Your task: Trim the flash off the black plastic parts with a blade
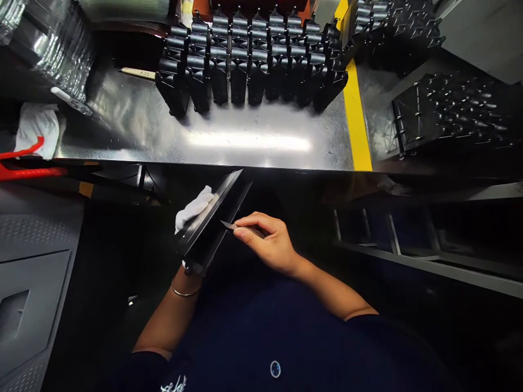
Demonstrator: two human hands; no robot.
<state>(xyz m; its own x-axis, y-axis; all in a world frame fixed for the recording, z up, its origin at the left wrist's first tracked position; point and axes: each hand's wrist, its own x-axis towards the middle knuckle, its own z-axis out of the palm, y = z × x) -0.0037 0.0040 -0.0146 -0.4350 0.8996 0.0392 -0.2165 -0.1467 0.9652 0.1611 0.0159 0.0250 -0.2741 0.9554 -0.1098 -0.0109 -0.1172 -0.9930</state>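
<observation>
My left hand (193, 210), in a white glove, is wrapped round a long black plastic part (212, 212) with raised side walls. It holds the part tilted in front of my body, below the bench edge; most of the hand is hidden behind the part. My bare right hand (267, 239) pinches a small pointed blade (227, 224), likely a craft knife, between thumb and fingertips. The blade's tip points left at the inside of the black part, close to its near wall. Whether the tip touches the plastic I cannot tell.
On the metal bench (245, 147) stand rows of black moulded parts (249, 60), with more stacks (461, 109) beyond the yellow tape (358, 120). A marker labelled A35 (141, 73), a white cloth (38, 128) and a red-handled object (32, 163) lie left. A grey bin (36, 234) stands lower left.
</observation>
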